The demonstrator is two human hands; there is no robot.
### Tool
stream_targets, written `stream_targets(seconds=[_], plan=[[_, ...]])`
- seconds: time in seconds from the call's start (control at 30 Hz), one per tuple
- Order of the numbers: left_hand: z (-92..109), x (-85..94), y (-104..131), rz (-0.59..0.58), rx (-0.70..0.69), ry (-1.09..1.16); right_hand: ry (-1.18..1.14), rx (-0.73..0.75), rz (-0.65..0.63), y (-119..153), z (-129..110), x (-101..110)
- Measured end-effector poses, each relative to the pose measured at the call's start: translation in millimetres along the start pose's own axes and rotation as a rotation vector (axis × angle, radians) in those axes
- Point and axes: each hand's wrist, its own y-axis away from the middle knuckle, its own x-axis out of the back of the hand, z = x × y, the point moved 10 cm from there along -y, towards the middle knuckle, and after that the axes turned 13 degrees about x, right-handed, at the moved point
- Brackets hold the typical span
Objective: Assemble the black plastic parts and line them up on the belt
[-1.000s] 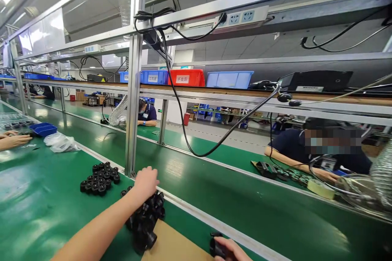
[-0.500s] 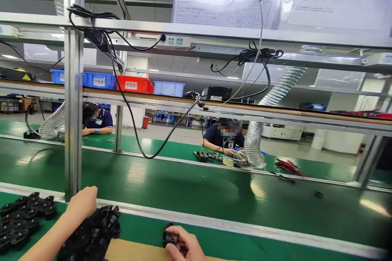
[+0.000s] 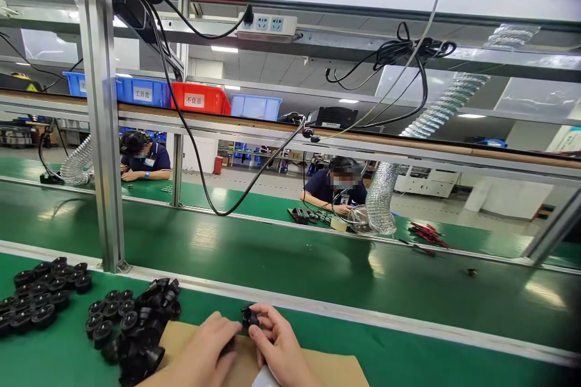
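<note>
My right hand (image 3: 281, 344) is closed, pinching a small black ring-shaped plastic part (image 3: 249, 318) between thumb and fingers. Close beside it, my left hand (image 3: 206, 347) curls its fingers around a dark piece (image 3: 228, 347), mostly hidden by the fingers; it looks like another black plastic part. Both hands are above a sheet of brown cardboard (image 3: 336, 369). Left of the cardboard lies a heap of black plastic parts (image 3: 147, 338), with round black parts (image 3: 111, 314) standing in rows next to it. A pale object (image 3: 265, 377) shows partly below my right hand.
More round black parts (image 3: 40, 296) stand at the far left of the green bench. A metal post (image 3: 104, 133) rises behind them. Across the belt (image 3: 281, 272), two people work at another bench. A black cable (image 3: 195, 163) hangs below the shelf carrying blue and red bins (image 3: 200, 98).
My left hand has moved right from the heap of black parts to beside my right hand, uncovering the rows. The view has tilted down. My right hand still holds its black part.
</note>
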Motion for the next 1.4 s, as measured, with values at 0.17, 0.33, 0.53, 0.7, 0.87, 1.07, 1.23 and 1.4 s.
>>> stream_targets(seconds=[0.17, 0.33, 0.53, 0.7, 0.87, 1.07, 1.23, 1.4], plan=[[-44, -4.9, -7, 0.087, 0.254, 0.256, -0.002, 0.013, 0.019, -4, -7, 5], [-36, 6.6, -12, 0.118, 0.238, 0.48, 0.046, 0.037, 0.028, -6, -15, 10], [-34, 9.1, -15, 0.101, 0.18, 0.689, 0.068, 0.017, -0.043, -1, -17, 5], [-25, 7.3, -14, 0.082, 0.134, 0.694, 0.09, 0.013, -0.058, 0, -19, 4], [-20, 3.9, -13, 0.044, 0.094, 0.696, 0.116, 0.046, -0.064, -1, -24, 3], [-24, -0.2, -13, 0.034, 0.069, 0.654, 0.15, 0.059, -0.051, -2, -24, 4], [-22, 0.7, -11, 0.04, 0.034, 0.648, 0.154, 0.095, -0.057, -2, -29, 2], [-26, -1.4, -12, 0.054, 0.044, 0.683, 0.163, 0.129, -0.067, -2, -35, -1]])
